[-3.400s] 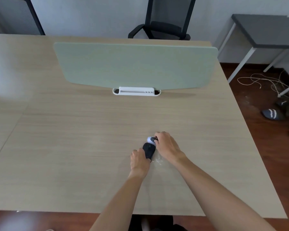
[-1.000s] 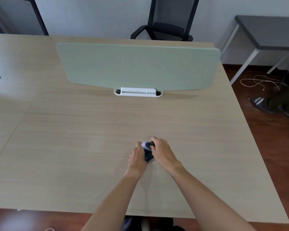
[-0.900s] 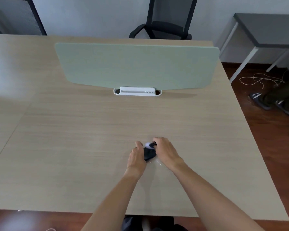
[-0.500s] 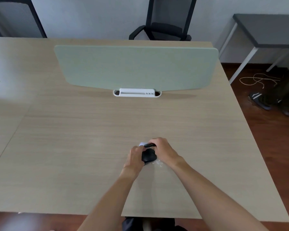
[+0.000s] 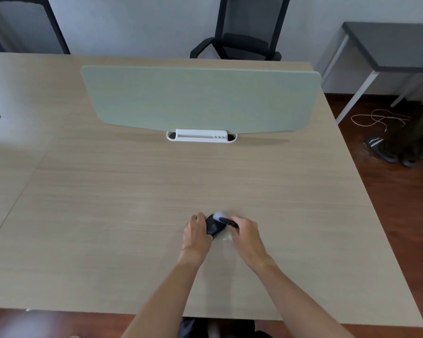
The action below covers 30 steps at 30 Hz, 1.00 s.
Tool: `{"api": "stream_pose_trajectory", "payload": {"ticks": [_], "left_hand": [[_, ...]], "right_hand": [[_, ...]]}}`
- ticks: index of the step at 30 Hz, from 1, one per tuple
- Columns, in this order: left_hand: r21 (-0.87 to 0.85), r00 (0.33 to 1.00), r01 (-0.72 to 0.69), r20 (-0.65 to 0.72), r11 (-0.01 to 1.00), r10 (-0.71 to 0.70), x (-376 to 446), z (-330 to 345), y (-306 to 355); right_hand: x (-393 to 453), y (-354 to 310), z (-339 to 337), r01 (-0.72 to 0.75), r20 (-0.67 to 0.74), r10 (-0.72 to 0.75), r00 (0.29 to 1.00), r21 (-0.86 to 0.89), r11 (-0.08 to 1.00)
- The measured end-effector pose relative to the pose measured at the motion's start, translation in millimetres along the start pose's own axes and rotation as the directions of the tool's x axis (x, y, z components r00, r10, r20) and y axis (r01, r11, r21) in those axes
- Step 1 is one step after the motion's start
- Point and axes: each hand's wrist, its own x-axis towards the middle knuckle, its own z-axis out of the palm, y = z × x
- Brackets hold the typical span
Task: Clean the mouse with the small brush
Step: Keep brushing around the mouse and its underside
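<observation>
The small black computer mouse [image 5: 214, 228] sits on the pale wood-grain desk [image 5: 132, 203], near its front edge. The left hand [image 5: 196, 234] is wrapped round the mouse's left side, steadying it. The right hand [image 5: 246, 234] pinches a small dark-handled brush [image 5: 226, 220], its blurred white tuft lying over the mouse's far end. A crumpled bit of clear plastic [image 5: 226, 237] lies just beside the mouse.
</observation>
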Motion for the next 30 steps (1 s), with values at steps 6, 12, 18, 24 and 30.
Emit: {"api": "stream_pose_trajectory", "payload": {"ticks": [6, 12, 18, 24, 30], "left_hand": [[0.046, 0.999, 0.049, -0.021, 0.998, -0.048, -3.2, 0.4, 8.8], [0.007, 0.994, 0.103, 0.019, 0.995, -0.103, -5.9, 3.0, 12.9], [-0.079, 0.994, 0.107, 0.029, 0.991, -0.105, -4.8, 1.7, 10.4], [-0.096, 0.994, 0.111, 0.026, 0.989, -0.109, -7.1, 0.8, 12.1], [-0.075, 0.993, 0.112, 0.052, 0.991, -0.109, -5.8, -2.0, 16.3]], "right_hand": [[-8.4, -4.4, 5.7, -0.020, 0.031, 0.019, 0.999, 0.039, 0.999], [5.7, -15.8, -2.7, -0.052, -0.087, 0.063, 0.994, 0.126, 0.991], [-18.8, -6.1, 10.2, -0.101, 0.008, 0.100, 0.995, 0.117, 0.988], [-13.0, -5.6, -0.6, -0.143, -0.106, 0.170, 0.980, 0.225, 0.964], [-28.0, 4.3, 14.6, -0.130, 0.012, 0.130, 0.992, 0.182, 0.975]]}}
